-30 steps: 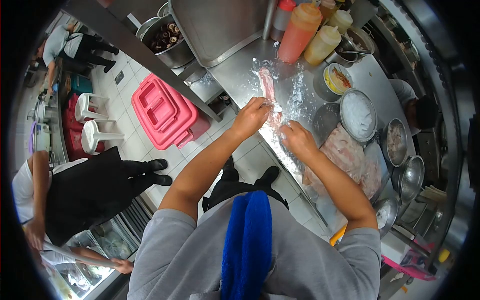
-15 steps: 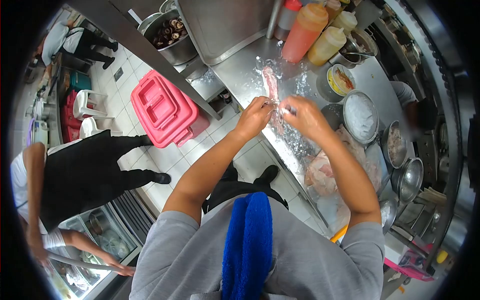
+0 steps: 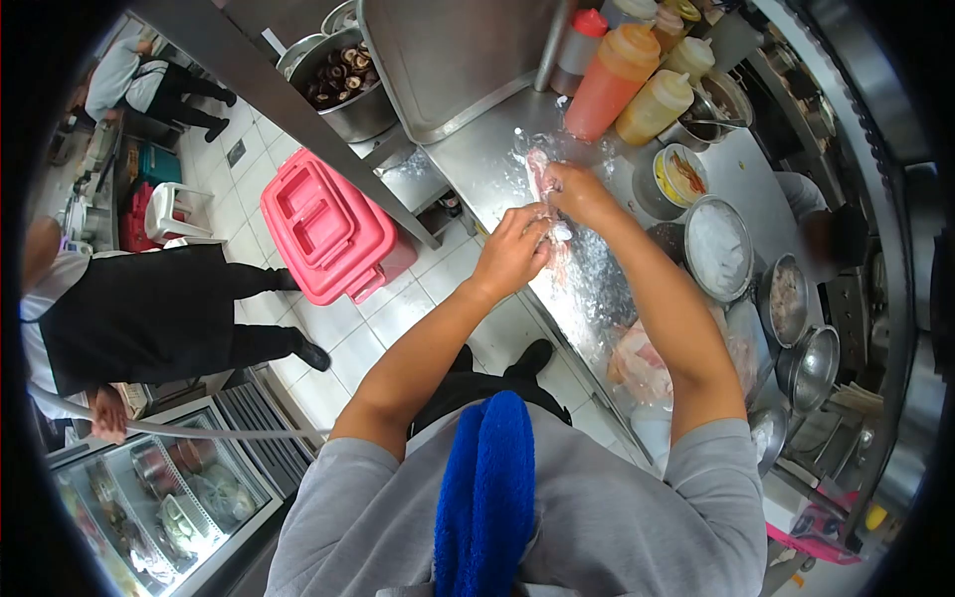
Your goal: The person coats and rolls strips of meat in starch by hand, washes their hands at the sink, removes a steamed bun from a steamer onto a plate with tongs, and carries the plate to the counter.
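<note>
A thin strip of raw meat [image 3: 538,171], dusted with white powder, lies on the steel counter [image 3: 477,152]. My left hand [image 3: 513,249] is closed at its near part, where a small white lump [image 3: 561,232] sits beside the fingertips. Higher up the strip, my right hand [image 3: 577,191] has its fingers pinched on the meat. White powder is scattered around both hands. To the right, partly behind my right forearm, more raw meat [image 3: 639,362] rests on plastic. A bowl of white powder [image 3: 717,249] stands right of that forearm.
Sauce bottles [image 3: 613,82], a container of yellow and red strips [image 3: 680,175] and metal bowls [image 3: 809,368] line the counter. A pot of mushrooms [image 3: 343,80] stands at the upper left, a pink lidded bin [image 3: 328,224] on the floor. A co-worker in a black apron [image 3: 149,313] is at left.
My right hand has moved from the near end of the strip up to its far part. My left hand has shifted slightly along it. The aproned co-worker at left has moved.
</note>
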`<state>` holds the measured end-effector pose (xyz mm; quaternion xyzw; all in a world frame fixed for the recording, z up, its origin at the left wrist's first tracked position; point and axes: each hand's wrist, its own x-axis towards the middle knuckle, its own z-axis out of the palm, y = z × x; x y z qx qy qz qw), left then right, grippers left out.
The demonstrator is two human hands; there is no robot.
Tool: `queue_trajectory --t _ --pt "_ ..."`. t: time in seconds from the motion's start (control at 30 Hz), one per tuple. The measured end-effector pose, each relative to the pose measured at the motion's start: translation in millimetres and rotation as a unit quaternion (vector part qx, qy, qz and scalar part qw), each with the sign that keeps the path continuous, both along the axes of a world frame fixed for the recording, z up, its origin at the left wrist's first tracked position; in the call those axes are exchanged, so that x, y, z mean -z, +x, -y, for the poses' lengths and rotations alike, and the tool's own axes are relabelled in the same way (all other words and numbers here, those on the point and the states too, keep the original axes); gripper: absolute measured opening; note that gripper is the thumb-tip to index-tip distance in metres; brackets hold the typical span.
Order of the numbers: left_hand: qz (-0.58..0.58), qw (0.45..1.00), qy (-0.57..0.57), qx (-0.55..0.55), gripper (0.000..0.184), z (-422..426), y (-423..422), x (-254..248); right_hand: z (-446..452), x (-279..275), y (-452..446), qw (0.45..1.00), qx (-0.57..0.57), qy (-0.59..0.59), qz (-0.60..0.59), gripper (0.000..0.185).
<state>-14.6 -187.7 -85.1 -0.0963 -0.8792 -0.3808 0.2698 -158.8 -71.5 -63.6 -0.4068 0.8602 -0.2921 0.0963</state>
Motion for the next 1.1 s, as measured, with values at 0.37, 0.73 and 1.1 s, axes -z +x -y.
queue_trajectory --t 0.37,0.73,1.1 --pt "0.003 0.999 -0.013 0.041 0.026 4 -8 15 -48 -40 35 0.999 0.028 -0.038 -0.006 0.017" --pt "0.011 0.999 0.014 0.051 0.021 7 -12 12 -57 5 100 0.974 -0.067 0.072 -0.206 0.028" --pt "0.059 0.997 0.022 0.042 0.019 7 -14 11 -52 -19 98 0.991 -0.001 0.013 -0.132 0.026"
